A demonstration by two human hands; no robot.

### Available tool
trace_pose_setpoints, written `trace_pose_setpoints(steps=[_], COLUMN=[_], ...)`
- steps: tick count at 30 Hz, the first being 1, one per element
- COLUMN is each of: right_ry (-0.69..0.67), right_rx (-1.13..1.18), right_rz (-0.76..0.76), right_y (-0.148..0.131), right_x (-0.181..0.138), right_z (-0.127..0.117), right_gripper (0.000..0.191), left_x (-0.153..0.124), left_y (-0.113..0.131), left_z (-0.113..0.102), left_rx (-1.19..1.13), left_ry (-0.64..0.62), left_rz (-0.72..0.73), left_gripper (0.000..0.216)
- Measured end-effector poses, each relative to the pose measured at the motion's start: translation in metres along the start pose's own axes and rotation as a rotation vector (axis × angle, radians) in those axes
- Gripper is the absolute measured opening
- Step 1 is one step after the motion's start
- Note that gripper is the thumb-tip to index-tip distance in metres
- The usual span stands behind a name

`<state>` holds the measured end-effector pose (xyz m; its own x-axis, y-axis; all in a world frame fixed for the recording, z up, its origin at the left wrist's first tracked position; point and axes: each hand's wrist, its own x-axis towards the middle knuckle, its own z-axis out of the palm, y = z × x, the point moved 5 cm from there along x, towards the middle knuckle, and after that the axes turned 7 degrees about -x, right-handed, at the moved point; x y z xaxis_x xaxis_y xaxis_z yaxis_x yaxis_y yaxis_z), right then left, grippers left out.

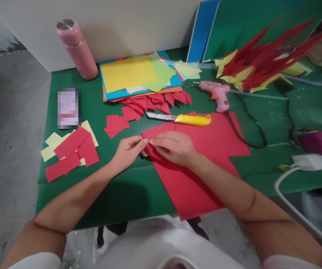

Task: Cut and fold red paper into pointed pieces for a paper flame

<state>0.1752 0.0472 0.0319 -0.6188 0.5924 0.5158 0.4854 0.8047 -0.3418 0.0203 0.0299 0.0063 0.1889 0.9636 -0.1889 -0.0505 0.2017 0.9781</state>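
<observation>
My left hand (129,152) is closed in a pinch at the corner of a large red paper sheet (203,194). Fingertip to fingertip with it, my right hand (176,147) is also closed, resting over the sheet. Red paper shows between the fingers, but whether it is a separate small piece or the sheet's own corner is hard to make out. Just beyond the hands lies a yellow-handled utility knife (193,119) with its blade out. Small red paper pieces (116,125) and a row of folded red points (155,101) lie behind the left hand.
Stacked coloured paper (130,74) lies at the back, near a pink flask (78,52). A pink glue gun (217,93) with its cable sits right of it, before a red-and-yellow paper flame shape (256,63). Red and yellow strips (73,147) and a blurred-out object (68,108) are at left.
</observation>
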Motion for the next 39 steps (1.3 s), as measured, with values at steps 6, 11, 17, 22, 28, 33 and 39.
trace_pose_setpoints(steps=[6, 11, 17, 22, 28, 33, 39], right_ry=[-0.049, -0.109, -0.264, -0.285, -0.286, -0.267, -0.266], right_rx=[0.223, 0.585, 0.724, 0.810, 0.815, 0.815, 0.797], right_rz=[0.079, 0.514, 0.612, 0.642, 0.610, 0.577, 0.541], right_y=[-0.002, 0.012, 0.016, 0.017, 0.017, 0.017, 0.015], right_x=[0.003, 0.001, 0.000, -0.002, -0.002, -0.001, 0.000], right_z=[-0.003, 0.004, 0.018, 0.021, 0.022, 0.021, 0.020], right_gripper=[0.019, 0.032, 0.032, 0.031, 0.029, 0.026, 0.024], left_x=[0.000, -0.001, -0.003, -0.002, 0.001, 0.002, 0.001], left_y=[0.003, 0.004, 0.006, 0.004, -0.001, -0.002, -0.002], left_z=[-0.002, -0.001, 0.001, 0.001, 0.000, -0.001, -0.002], left_rx=[0.044, 0.101, 0.232, 0.221, 0.001, -0.079, -0.095], left_ry=[0.045, 0.036, 0.046, 0.055, 0.094, 0.104, 0.109], left_rz=[0.043, 0.070, 0.165, 0.145, 0.044, 0.006, -0.010], left_gripper=[0.042, 0.041, 0.045, 0.043, 0.031, 0.036, 0.031])
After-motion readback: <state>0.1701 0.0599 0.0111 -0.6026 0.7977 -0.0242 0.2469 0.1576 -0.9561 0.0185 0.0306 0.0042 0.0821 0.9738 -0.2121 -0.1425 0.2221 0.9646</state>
